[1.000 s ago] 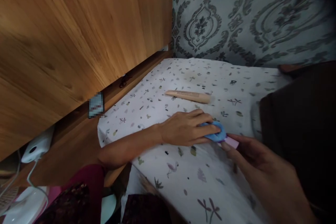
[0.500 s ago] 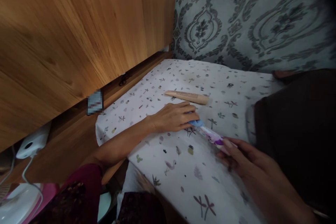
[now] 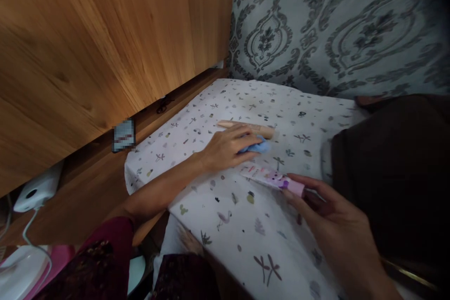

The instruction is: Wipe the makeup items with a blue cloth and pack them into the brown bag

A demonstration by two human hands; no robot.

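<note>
My left hand (image 3: 227, 147) is closed on a crumpled blue cloth (image 3: 259, 144), just beyond a white and purple tube with a pink cap (image 3: 265, 177). The tube lies low over the patterned sheet (image 3: 232, 197); whether it touches the sheet I cannot tell. With fingers and thumb, my right hand (image 3: 337, 215) grips the tube at its pink cap end. A beige tube (image 3: 267, 131) lies on the sheet behind my left hand, which partly covers it in this view.
A wooden cabinet panel (image 3: 119, 42) rises at the left, and a patterned wall (image 3: 298, 33) stands behind. A dark, bulky object (image 3: 393, 164) is at the right. On the left lie a white device with a cable (image 3: 38, 190) and a pixelated small item (image 3: 123, 135).
My left hand and the blue cloth have come off the tube and shifted toward the beige tube. The printed tube now shows more of its face and lies more level in my right hand.
</note>
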